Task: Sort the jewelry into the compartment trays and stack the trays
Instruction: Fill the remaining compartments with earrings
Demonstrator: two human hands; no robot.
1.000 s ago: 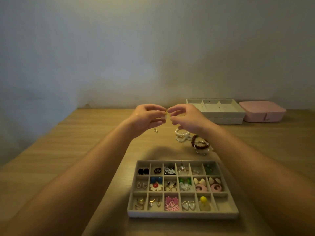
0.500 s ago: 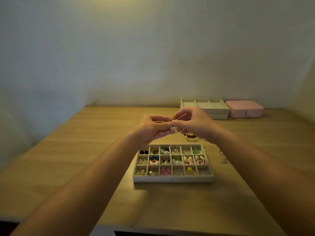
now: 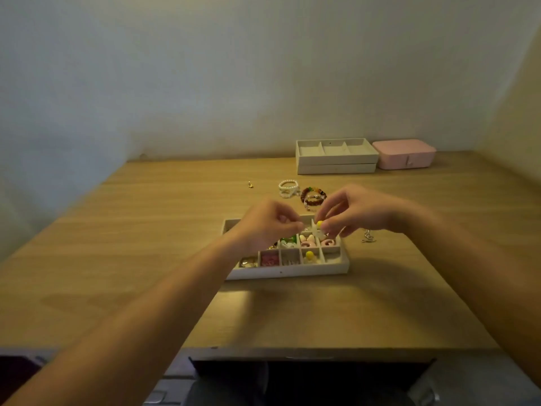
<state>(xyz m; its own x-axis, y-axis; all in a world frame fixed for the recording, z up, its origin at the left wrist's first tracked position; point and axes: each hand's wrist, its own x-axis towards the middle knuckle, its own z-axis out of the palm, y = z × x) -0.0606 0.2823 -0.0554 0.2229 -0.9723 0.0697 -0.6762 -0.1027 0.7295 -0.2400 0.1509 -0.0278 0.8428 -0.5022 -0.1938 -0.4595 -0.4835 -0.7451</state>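
Note:
A beige compartment tray [image 3: 288, 271] lies mid-table, its cells holding several small earrings and charms. Above it my left hand [image 3: 265, 222] and my right hand [image 3: 355, 210] meet, both pinching one small yellow-and-white earring [image 3: 317, 227] between fingertips. The hands hide the tray's back rows. Beyond them on the table lie a white pearl bracelet [image 3: 288, 187] and a dark red bead bracelet [image 3: 313, 196]. A tiny gold piece [image 3: 250, 184] sits to the left of those, and a silver chain piece [image 3: 369, 237] lies right of the tray.
Two stacked beige trays [image 3: 336, 156] stand at the back of the table by the wall, with a closed pink box [image 3: 404, 153] to their right. The table's front edge [image 3: 292, 348] runs below my forearms.
The view has pulled back and tilted down, showing the table's front edge. My hands, still joined on the small earring, have come lower and now hang over the tray's back rows.

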